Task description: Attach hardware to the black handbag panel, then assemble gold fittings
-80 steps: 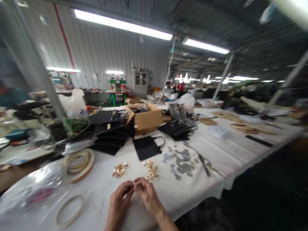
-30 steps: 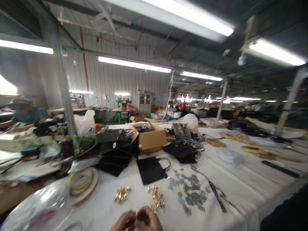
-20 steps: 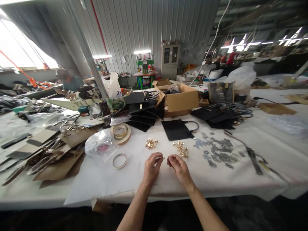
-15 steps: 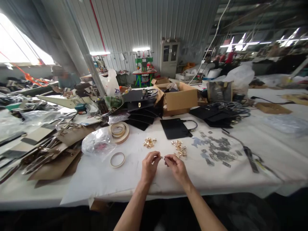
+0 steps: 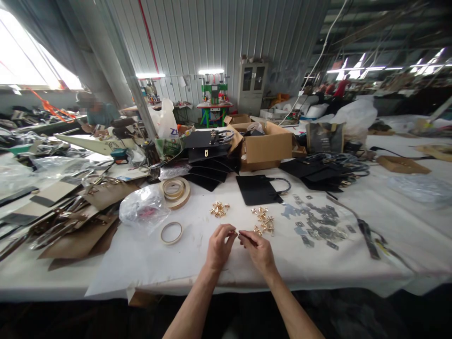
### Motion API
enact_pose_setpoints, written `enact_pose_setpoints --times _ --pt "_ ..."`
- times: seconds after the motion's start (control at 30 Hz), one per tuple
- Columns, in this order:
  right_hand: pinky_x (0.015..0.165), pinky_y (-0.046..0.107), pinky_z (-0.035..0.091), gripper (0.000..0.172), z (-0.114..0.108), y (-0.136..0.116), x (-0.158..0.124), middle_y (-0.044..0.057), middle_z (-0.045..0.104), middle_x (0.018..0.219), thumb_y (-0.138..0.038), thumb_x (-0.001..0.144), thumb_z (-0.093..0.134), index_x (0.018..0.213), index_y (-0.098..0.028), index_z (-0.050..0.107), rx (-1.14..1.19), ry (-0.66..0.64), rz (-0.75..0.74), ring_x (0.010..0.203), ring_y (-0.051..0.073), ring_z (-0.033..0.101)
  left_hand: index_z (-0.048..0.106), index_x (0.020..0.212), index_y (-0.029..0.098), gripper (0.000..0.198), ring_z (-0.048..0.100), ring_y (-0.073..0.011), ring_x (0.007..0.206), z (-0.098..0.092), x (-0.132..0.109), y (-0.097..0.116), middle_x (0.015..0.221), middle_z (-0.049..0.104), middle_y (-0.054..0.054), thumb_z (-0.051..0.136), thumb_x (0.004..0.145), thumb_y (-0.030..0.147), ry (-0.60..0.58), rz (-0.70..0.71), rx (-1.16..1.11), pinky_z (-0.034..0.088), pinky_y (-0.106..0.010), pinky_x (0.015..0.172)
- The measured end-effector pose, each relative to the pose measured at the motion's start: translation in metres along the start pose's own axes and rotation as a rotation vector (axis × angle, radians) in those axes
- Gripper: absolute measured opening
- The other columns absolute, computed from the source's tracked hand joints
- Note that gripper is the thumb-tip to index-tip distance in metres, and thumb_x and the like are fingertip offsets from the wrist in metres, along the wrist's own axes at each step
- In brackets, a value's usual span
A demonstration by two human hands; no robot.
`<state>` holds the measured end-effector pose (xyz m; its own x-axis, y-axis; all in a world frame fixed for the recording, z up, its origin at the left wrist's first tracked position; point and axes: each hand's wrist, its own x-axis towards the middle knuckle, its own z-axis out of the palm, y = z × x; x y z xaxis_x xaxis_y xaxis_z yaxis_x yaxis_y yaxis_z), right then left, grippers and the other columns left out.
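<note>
My left hand (image 5: 219,246) is closed in a pinch on a small gold metal fitting (image 5: 236,232), mostly hidden by the fingertips. Facing it, my right hand (image 5: 260,250) is pinched too, its fingertips meeting the fitting; what sits between them is too small to make out. Just beyond the hands lie two loose heaps of gold fittings, a left heap (image 5: 219,208) and a right heap (image 5: 263,220) close to my right fingers. Farther right, many flat grey metal plates (image 5: 323,220) are scattered on the white table cover (image 5: 282,268).
A black bag piece with a handle (image 5: 257,190) lies behind the heaps. Tape rolls (image 5: 175,192), a single tape ring (image 5: 171,233) and brown bag pieces (image 5: 83,230) are on the left. A cardboard box (image 5: 267,148) stands behind. A person (image 5: 100,115) sits at far left.
My right fingertips have moved left and now meet those of my left hand, closing the small gap between them. The camera view has shifted slightly.
</note>
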<state>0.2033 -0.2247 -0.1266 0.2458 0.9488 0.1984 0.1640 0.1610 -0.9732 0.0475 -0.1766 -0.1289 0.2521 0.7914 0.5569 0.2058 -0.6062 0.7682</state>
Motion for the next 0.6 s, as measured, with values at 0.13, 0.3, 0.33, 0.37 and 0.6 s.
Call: enact_pose_setpoints --times 0.13,0.3,0.33,0.37,0.6 --pt "0.068 0.032 0.056 0.039 -0.001 0.002 0.001 0.006 0.071 0.082 -0.055 0.091 0.068 0.107 -0.021 0.078 -0.006 0.046 0.022 0.071 0.019 0.064 0.066 0.109 0.021 0.013 0.069 -0.0166 0.097 -0.002 0.002 0.008 0.109 0.064 -0.007 0.061 0.099 0.026 -0.051 -0.007 -0.044 0.068 -0.031 0.082" --pt "0.069 0.032 0.056 0.045 -0.003 0.003 0.003 0.008 0.073 0.086 -0.060 0.089 0.066 0.107 -0.020 0.076 0.011 0.043 0.068 0.075 0.021 0.065 0.066 0.112 0.021 0.015 0.070 -0.0161 0.097 -0.003 0.003 0.013 0.111 0.064 -0.007 0.060 0.099 0.025 -0.098 0.019 -0.047 0.068 -0.031 0.083" --pt "0.069 0.032 0.055 0.045 -0.004 0.002 0.003 0.007 0.072 0.085 -0.061 0.089 0.066 0.106 -0.020 0.076 0.013 0.034 0.080 0.075 0.021 0.065 0.066 0.112 0.021 0.015 0.071 -0.0158 0.096 -0.003 0.003 0.013 0.111 0.064 -0.007 0.060 0.099 0.025 -0.103 0.022 -0.050 0.068 -0.031 0.083" --pt "0.069 0.032 0.055 0.045 -0.004 0.002 0.003 0.007 0.072 0.083 -0.061 0.089 0.065 0.105 -0.020 0.075 0.012 0.025 0.090 0.074 0.021 0.065 0.067 0.111 0.021 0.014 0.071 -0.0155 0.095 -0.003 0.003 0.012 0.110 0.064 -0.007 0.061 0.099 0.025 -0.107 0.023 -0.054 0.067 -0.030 0.082" --pt "0.064 0.029 0.048 0.042 -0.004 -0.002 0.003 0.002 0.063 0.069 -0.061 0.094 0.058 0.092 -0.021 0.070 -0.071 0.010 0.056 0.066 0.019 0.059 0.068 0.108 0.020 0.014 0.073 -0.0159 0.089 -0.002 0.002 0.008 0.104 0.070 -0.007 0.065 0.097 0.029 -0.095 -0.001 -0.059 0.067 -0.029 0.079"
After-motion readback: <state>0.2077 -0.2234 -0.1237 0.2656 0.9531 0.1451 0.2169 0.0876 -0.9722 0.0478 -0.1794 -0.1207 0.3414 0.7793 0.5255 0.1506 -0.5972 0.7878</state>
